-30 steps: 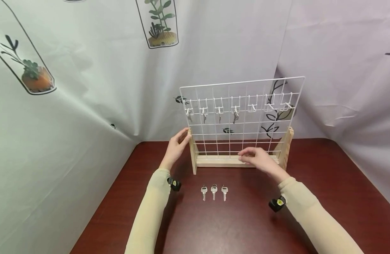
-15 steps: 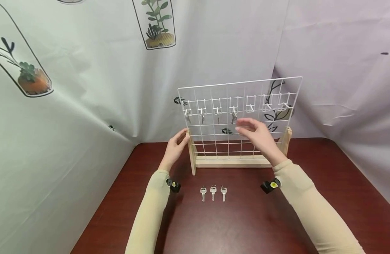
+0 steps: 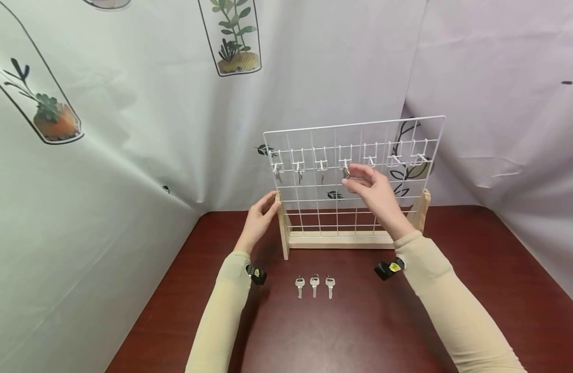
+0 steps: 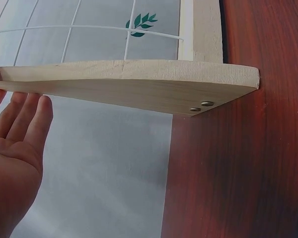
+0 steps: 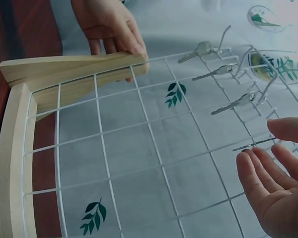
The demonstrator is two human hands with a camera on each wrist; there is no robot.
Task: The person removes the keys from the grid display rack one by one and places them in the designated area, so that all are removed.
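Observation:
A white wire grid rack (image 3: 335,199) on a wooden base stands on the table, with hooks along its upper part. Keys hang on its left hooks, among them one key (image 5: 226,71) in the right wrist view. My left hand (image 3: 258,217) holds the rack's left wooden side post (image 4: 124,82) near its top, fingers on the outer face. My right hand (image 3: 372,189) is at the fourth hook from the left, thumb and fingertips on either side of the key (image 5: 256,144) there, pinching it near its head. Part of that key is hidden by the fingers.
Three silver keys lie in a row on the dark red table before the rack, the middle key (image 3: 314,286) among them. Three hooks on the right, such as the far right hook (image 3: 420,159), carry no key. A printed cloth (image 3: 174,103) hangs behind.
My right hand has risen from near the rack's base to the fourth hanging key, and its thumb and fingers have come round that key. My left hand stays on the side post.

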